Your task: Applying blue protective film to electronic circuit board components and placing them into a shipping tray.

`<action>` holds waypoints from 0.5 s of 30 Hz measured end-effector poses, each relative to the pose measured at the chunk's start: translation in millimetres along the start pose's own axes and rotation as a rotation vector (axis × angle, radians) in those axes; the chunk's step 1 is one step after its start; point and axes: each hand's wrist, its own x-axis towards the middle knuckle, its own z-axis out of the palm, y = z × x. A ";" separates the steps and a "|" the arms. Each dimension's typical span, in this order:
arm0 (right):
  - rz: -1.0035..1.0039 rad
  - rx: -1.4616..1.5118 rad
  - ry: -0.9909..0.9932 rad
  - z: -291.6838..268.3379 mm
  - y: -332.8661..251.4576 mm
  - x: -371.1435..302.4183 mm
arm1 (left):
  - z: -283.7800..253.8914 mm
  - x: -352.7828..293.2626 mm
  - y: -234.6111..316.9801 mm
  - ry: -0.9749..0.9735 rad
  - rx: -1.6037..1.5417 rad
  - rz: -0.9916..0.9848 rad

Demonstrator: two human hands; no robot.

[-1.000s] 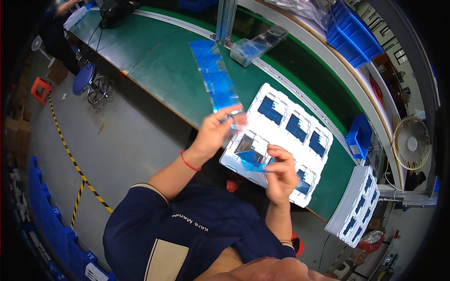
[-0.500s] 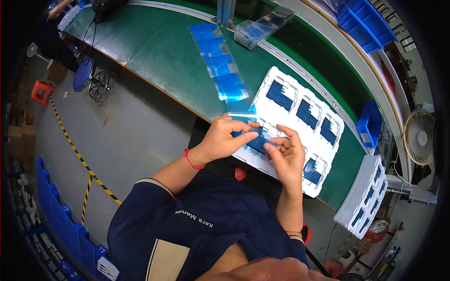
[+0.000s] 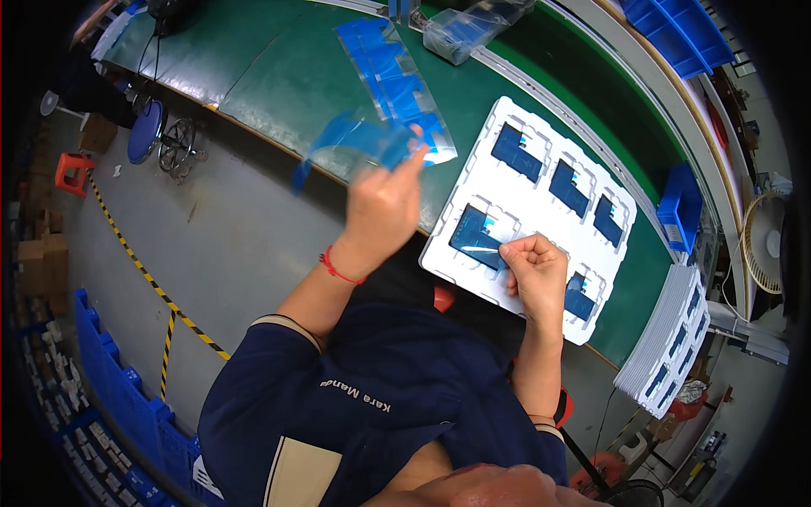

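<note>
At the centre of the frame, the left hand [image 3: 384, 203], blurred, has its fingers closed on a translucent blue film strip [image 3: 338, 135], pinching one end near the fingertips while the rest curves away toward the left and droops past the front edge of the green workbench [image 3: 279, 93]. A red cord bracelet [image 3: 340, 267] circles that wrist. Right of centre, the right hand [image 3: 538, 269] has thumb and forefinger drawn together at the right end of a dark blue notched panel [image 3: 475, 232]; whether they grip anything there cannot be told. This panel lies in the left pocket of the lower row of a white moulded tray [image 3: 525, 209], with a bright streak of glare across its surface. Similar panels sit in the three upper-row pockets and the lower-right one, while the right hand covers much of the lower-middle pocket. Above the left hand, a cut-out blue film sheet [image 3: 384, 68] lies flat on the bench, and a clear plastic box [image 3: 460, 38] stands near it at the top. Toward the right edge are a stack of white trays [image 3: 655, 325], a small blue bin [image 3: 678, 207] and a fan [image 3: 767, 243].
</note>
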 end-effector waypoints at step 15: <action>-0.003 -0.023 0.020 2.9 -0.8 1.6 | 35.6 -29.2 23.8 -0.264 -0.117 -0.180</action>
